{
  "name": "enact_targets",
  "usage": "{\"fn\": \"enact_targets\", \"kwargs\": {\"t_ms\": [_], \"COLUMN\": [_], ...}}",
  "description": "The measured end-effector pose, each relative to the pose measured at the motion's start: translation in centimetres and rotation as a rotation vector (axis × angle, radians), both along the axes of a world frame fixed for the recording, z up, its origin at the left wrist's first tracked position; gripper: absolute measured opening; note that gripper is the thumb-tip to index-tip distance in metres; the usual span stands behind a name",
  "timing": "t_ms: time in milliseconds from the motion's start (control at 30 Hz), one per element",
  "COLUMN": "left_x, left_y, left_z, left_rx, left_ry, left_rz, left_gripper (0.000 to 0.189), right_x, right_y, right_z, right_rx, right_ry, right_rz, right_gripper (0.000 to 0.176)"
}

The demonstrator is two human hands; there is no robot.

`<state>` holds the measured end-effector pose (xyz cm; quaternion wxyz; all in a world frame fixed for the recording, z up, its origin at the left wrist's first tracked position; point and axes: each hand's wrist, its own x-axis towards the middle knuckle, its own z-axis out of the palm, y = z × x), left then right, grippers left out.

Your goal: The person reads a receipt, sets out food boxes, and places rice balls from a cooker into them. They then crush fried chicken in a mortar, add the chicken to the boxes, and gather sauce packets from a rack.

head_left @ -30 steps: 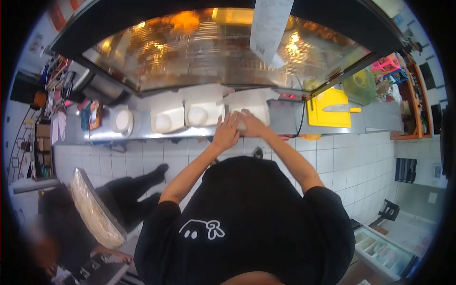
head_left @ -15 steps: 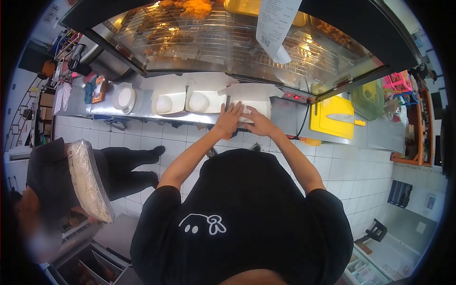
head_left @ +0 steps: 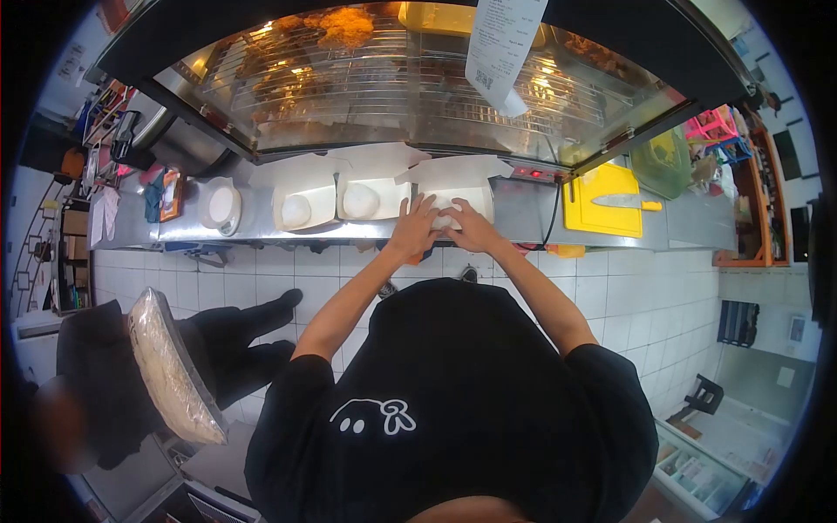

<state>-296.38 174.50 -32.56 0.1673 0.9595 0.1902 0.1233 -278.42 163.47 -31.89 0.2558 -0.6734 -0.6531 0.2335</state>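
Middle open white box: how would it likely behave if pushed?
The box looks light, its thin, card-like walls probably flexing. The smooth, shiny metal counter may let it slide easily. The rounded white mound inside could shift.

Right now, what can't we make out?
Head view: what lies in the rightmost white box, partly hidden by the left hand and right hand.
Head view: the receipt, print too small, top cut off by the picture edge.
Head view: the red display, too small to read.

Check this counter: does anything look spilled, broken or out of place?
I see no spill or damage. The one oddity is the knife, its handle jutting past the right edge of the yellow cutting board.
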Motion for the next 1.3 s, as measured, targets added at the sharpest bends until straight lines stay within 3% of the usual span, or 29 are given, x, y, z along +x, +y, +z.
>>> {"fn": "enact_targets", "kwargs": {"t_ms": [300,367,467,567,767,1000,1100,1167,1300], "left_x": [-1.7,-2.2,-2.8,-3.2,-3.3,-0.4,2.0,3.3,3.7], "left_y": [-2.4,-2.7,-2.7,-3.0,-3.0,0.6,2.2,3.4,4.0], "left_z": [-1.4,-0.8,-0.7,-0.5,-0.2,0.6,0.6,1.4,2.6], "left_rx": [-0.002,0.023,0.014,0.054,0.001,-0.09,0.054,0.045,0.014], "left_ry": [-0.138,-0.078,-0.093,-0.09,-0.117,-0.217,-0.051,0.284,0.407], "left_rz": [0.064,0.063,0.066,0.069,0.1,0.063,0.047,-0.005,-0.032], "left_gripper": [0.025,0.027,0.033,0.034,0.035,0.038,0.047,0.061,0.071], "right_x": [0.0,-0.3,-0.9,-0.4,-0.3,0.6,1.3,1.7,2.0], "right_y": [3.0,3.6,3.7,3.2,2.0,3.5,4.4,5.0,4.9], "right_z": [-0.2,-0.5,-0.5,-1.2,0.2,-1.5,-1.2,-0.2,-0.8], "right_rx": [-0.01,-0.014,-0.087,0.008,-0.06,-0.074,-0.158,-0.25,-0.258], "right_ry": [-0.053,-0.122,0.022,0.057,0.169,0.138,0.135,0.103,0.191], "right_rz": [-0.057,-0.068,-0.186,-0.204,-0.258,-0.174,-0.132,-0.124,-0.146], "right_gripper": [0.017,0.017,0.02,0.019,0.027,0.052,0.06,0.062,0.061]}}
